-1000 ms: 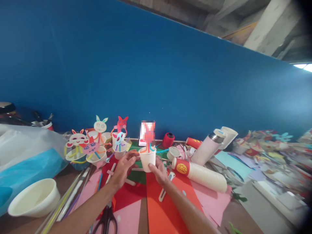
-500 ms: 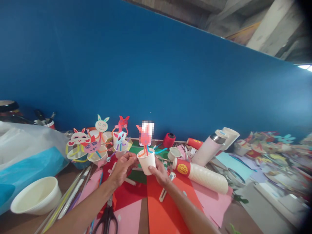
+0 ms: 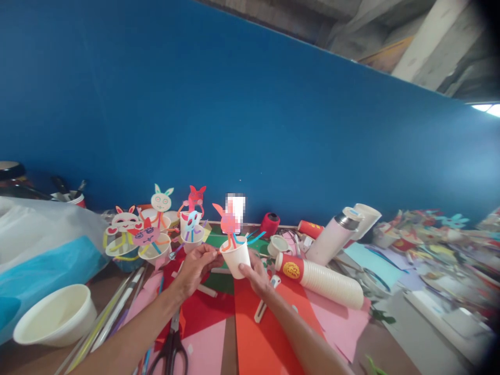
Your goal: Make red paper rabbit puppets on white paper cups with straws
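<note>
Blue is spread across most of the view by a tall, plain partition (image 3: pixel 242 114), set along the back of the table (image 3: pixel 230 349); above its slanting top edge, concrete beams (image 3: pixel 414 52) are seen, and a patch of brightness is caught at the far right. Much of the brown tabletop is covered by paper: an orange-red sheet (image 3: pixel 269 341) is laid near the middle, flanked by pink sheets, with dark red and green ones farther in.

Over these, a white paper cup (image 3: pixel 237 263) is gripped, slightly tilted, in the right hand (image 3: pixel 257 276). A red paper figure (image 3: pixel 227 223) with orange and blue limbs is stood in its mouth, the head partly masked by a pixelated patch. The fingertips of the left hand (image 3: pixel 198 265) are pinched together at the cup's left side; whether anything is held between them cannot be told.

Black-handled scissors (image 3: pixel 171 346) are laid near the left forearm, and a cutter (image 3: pixel 261 311) beside the right. Farther right, a stack of paper cups (image 3: pixel 332 285) is laid on its side before a thermos (image 3: pixel 330 239). At the left, other cups with paper figures are grouped behind a white bowl (image 3: pixel 54 319).
</note>
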{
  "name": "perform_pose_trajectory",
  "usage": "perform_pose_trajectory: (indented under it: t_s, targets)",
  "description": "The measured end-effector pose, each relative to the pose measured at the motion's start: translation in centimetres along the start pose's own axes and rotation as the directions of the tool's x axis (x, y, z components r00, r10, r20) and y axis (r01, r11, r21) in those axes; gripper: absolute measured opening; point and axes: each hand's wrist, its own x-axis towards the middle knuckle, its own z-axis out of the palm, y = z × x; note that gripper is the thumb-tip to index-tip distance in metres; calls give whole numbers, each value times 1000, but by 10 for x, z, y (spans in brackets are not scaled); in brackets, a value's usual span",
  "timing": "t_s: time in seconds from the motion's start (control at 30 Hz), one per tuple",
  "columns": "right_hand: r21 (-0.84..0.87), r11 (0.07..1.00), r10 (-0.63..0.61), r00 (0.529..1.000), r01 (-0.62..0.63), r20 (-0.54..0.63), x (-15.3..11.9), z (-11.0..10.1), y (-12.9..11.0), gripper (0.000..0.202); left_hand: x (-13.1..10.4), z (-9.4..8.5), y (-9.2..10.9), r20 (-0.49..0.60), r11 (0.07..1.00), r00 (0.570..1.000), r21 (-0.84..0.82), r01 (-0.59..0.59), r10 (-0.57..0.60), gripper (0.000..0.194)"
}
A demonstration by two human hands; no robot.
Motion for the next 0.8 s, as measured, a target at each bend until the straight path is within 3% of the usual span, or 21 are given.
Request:
perform_pose_trajectory:
  t_s: [0.67,0.8]
  targets:
    - [79,997,27,1000,-27,11,3,4,-6,49,5,-5,1,6,996,997,-35,76,-76,13]
    - [97,995,17,1000,-16,-8,4,3,-4,52,4,-3,2,22,997,997,-24,78,-78,23]
